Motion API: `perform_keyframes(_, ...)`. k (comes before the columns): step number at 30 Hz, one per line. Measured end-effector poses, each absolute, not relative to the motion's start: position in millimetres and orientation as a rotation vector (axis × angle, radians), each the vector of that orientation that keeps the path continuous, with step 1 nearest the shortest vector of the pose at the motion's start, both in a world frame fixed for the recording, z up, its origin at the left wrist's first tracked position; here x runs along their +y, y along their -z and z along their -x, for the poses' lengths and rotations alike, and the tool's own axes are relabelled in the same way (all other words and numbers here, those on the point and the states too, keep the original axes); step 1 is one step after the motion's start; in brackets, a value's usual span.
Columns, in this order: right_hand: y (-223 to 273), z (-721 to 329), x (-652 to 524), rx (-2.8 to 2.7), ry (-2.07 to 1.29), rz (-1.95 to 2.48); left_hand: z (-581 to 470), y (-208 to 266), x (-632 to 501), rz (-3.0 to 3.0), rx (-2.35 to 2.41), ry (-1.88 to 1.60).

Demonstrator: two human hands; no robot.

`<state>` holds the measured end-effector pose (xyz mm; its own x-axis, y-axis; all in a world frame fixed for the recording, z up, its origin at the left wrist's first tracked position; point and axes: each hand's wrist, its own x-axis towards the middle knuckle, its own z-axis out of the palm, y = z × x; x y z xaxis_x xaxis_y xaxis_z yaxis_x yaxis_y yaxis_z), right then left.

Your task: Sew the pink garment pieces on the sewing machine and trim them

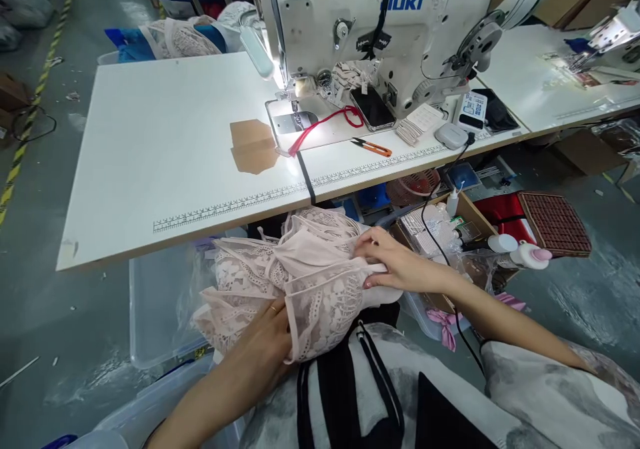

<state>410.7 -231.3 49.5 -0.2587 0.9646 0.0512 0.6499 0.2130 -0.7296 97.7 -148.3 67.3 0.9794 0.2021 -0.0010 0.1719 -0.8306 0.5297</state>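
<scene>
A bundle of pale pink lace bras (320, 302) lies across my lap, below the table's front edge. My right hand (387, 259) has its fingers curled round the right edge of the uppermost bra, with the thumb and fingers close together on the fabric. At the bundle's lower left, my left hand (270, 335) grips the bra's near edge; its fingertips are partly hidden under the lace. A white sewing machine (320, 29) stands on the table, its needle area lit, with no fabric visible under the needle.
On the white table (165, 142) are brown paper (253, 146), a red cord (320, 125), orange thread snips (373, 147), a phone (373, 109) and a white case (451, 135). A cable hangs beside my right arm. Below stand a cardboard box (473, 212) of bottles and a clear bin (155, 309).
</scene>
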Motion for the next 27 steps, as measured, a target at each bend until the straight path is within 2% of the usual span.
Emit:
perform_keyframes(3,-64,-406,-234,-2.128,-0.846,1.236,-94,-49,-152,-2.623,0.398,-0.167)
perform_keyframes(6,-90,-401,-254,-2.331,-1.101,1.094,-89,-33,-154,-2.64,0.552,-0.166)
perform_keyframes(11,-110,-410,-281,-2.625,-1.177,1.751,-93,-39,-154,-2.728,0.508,0.024)
perform_keyframes(14,-108,-428,-276,-2.606,-1.264,1.849,-98,-45,-157,-2.791,0.499,-0.035)
perform_keyframes(17,-98,-446,-256,-2.468,-1.121,2.087,-103,-44,-162,-2.849,0.483,-0.144)
perform_keyframes(19,-87,-451,-236,-2.436,-0.851,2.289,-107,-40,-165,-2.888,0.504,-0.112)
perform_keyframes(21,-72,-448,-216,-2.426,-0.616,2.235,-112,-36,-168,-2.925,0.552,-0.063)
perform_keyframes(25,-49,-429,-194,-2.357,-0.706,1.757,-111,-29,-171,-2.979,0.624,-0.096)
perform_keyframes(27,-49,-421,-198,-2.309,-0.762,1.748,-106,-26,-173,-2.976,0.694,-0.128)
